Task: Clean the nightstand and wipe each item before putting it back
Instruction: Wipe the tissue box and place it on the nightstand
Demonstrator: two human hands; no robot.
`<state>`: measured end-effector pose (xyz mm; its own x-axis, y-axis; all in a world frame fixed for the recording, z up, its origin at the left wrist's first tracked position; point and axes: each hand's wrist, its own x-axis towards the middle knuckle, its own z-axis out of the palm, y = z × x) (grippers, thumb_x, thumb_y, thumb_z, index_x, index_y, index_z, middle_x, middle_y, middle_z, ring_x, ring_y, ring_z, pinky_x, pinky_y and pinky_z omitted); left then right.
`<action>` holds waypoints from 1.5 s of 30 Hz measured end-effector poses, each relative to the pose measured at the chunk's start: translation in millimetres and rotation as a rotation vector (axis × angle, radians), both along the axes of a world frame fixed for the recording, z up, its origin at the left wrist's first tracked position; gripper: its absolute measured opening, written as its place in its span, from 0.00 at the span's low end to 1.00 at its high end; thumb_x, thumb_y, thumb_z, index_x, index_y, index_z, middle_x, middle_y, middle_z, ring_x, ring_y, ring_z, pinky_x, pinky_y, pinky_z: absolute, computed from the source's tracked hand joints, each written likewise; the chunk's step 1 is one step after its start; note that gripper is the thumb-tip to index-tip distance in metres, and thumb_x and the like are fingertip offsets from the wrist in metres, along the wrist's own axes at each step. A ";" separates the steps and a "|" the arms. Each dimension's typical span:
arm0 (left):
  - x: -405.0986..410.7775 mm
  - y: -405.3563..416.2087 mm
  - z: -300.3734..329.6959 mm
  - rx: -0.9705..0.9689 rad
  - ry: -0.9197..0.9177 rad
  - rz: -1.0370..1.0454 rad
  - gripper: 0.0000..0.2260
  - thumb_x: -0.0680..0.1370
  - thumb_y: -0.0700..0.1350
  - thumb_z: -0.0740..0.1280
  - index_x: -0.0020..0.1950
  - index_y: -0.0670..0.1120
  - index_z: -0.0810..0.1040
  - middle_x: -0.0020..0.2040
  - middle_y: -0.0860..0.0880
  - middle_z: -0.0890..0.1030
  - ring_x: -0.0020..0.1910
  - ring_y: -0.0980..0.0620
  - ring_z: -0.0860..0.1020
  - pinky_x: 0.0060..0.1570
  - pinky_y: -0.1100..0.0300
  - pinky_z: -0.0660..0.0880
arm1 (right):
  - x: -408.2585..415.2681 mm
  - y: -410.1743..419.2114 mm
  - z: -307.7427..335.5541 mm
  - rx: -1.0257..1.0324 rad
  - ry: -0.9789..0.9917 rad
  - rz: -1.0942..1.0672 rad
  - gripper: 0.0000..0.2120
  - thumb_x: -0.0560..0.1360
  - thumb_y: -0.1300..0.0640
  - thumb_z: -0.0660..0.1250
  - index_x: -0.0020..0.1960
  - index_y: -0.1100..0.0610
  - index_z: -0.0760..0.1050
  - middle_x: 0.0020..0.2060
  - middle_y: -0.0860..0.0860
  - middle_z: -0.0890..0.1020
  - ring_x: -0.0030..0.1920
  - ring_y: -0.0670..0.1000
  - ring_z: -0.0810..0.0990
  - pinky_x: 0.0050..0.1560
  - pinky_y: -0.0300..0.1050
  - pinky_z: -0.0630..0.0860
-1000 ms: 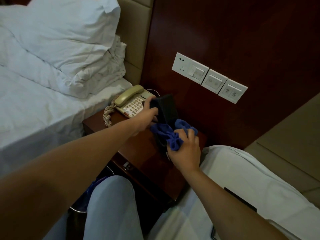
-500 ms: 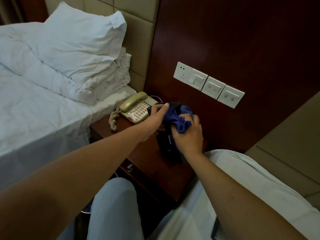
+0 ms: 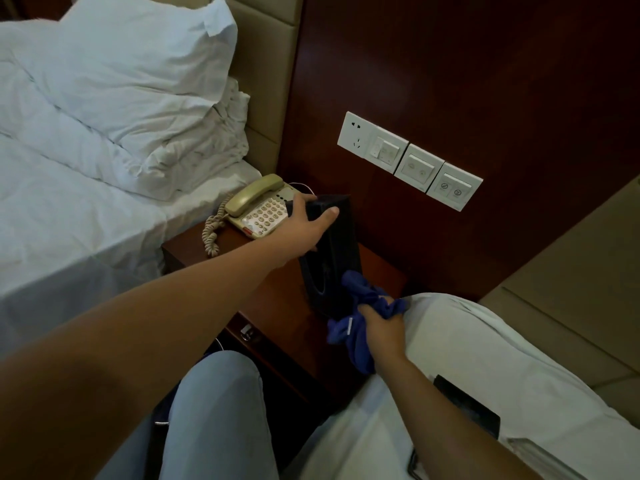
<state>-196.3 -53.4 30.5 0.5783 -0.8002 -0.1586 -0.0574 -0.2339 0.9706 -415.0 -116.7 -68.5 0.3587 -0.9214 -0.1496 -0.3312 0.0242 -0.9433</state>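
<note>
One black box, a tall smooth rectangular case, stands on end near the back edge of the nightstand, which you may take as your worktop, glossy reddish wood. Your left hand grips its top end, thumb across the front face, fingers curled over the far side. Your right hand clenches one bunched blue cloth, soft and crumpled, touching the box's lower corner by the right front edge. One beige corded telephone sits at the back left corner. Three white switch plates line the wall panel.
</note>
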 end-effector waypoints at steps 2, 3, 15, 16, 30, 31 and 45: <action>-7.1 10.1 2.2 0.000 -0.023 -0.044 0.23 0.82 0.61 0.65 0.72 0.58 0.59 0.64 0.50 0.74 0.51 0.51 0.82 0.36 0.62 0.79 | 0.0 -5.1 20.6 0.045 -0.022 -0.038 0.09 0.75 0.65 0.70 0.48 0.52 0.74 0.43 0.56 0.81 0.50 0.62 0.82 0.51 0.53 0.77; -10.8 15.2 3.9 0.011 -0.036 -0.066 0.23 0.82 0.60 0.65 0.72 0.58 0.59 0.63 0.50 0.74 0.50 0.51 0.82 0.37 0.62 0.79 | 3.5 -7.1 32.2 0.041 -0.025 -0.018 0.08 0.75 0.63 0.71 0.47 0.52 0.75 0.42 0.55 0.82 0.49 0.61 0.83 0.51 0.54 0.77; -26.6 82.4 43.6 0.269 0.318 0.001 0.40 0.72 0.72 0.70 0.75 0.52 0.65 0.69 0.44 0.74 0.62 0.42 0.75 0.60 0.45 0.76 | -3.3 32.7 113.0 0.039 0.202 0.522 0.04 0.76 0.63 0.71 0.47 0.56 0.77 0.37 0.51 0.83 0.40 0.48 0.83 0.38 0.38 0.77; -29.1 84.3 41.0 0.292 0.250 -0.006 0.42 0.72 0.69 0.72 0.78 0.51 0.62 0.72 0.44 0.72 0.62 0.42 0.74 0.54 0.48 0.77 | -8.7 36.3 114.0 0.050 0.274 0.584 0.05 0.76 0.61 0.72 0.46 0.56 0.76 0.37 0.51 0.83 0.40 0.48 0.83 0.39 0.39 0.77; -72.2 89.5 26.5 0.178 -0.171 -0.283 0.43 0.71 0.49 0.80 0.76 0.58 0.55 0.67 0.47 0.70 0.57 0.52 0.75 0.47 0.61 0.78 | -46.6 12.2 189.0 -0.005 0.087 0.190 0.09 0.77 0.59 0.72 0.56 0.56 0.80 0.48 0.61 0.85 0.47 0.60 0.85 0.47 0.55 0.82; -73.9 91.9 25.3 0.192 -0.214 -0.338 0.43 0.72 0.48 0.80 0.76 0.59 0.55 0.68 0.47 0.70 0.59 0.50 0.75 0.51 0.58 0.79 | -43.2 9.3 195.2 -0.011 0.054 0.170 0.10 0.77 0.57 0.72 0.58 0.54 0.79 0.48 0.60 0.85 0.48 0.59 0.85 0.48 0.55 0.82; -39.3 105.6 17.1 0.399 -0.539 -0.530 0.53 0.71 0.58 0.78 0.84 0.56 0.45 0.82 0.49 0.60 0.76 0.47 0.67 0.73 0.53 0.68 | 51.8 30.3 169.0 -0.219 0.311 0.483 0.16 0.68 0.46 0.72 0.54 0.48 0.78 0.46 0.53 0.84 0.47 0.54 0.84 0.54 0.57 0.79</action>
<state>-235.6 52.2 47.6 0.2210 -0.9290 -0.2968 -0.6862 -0.3644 0.6296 -363.2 -86.4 100.4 0.7135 -0.6866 -0.1397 -0.5169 -0.3811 -0.7666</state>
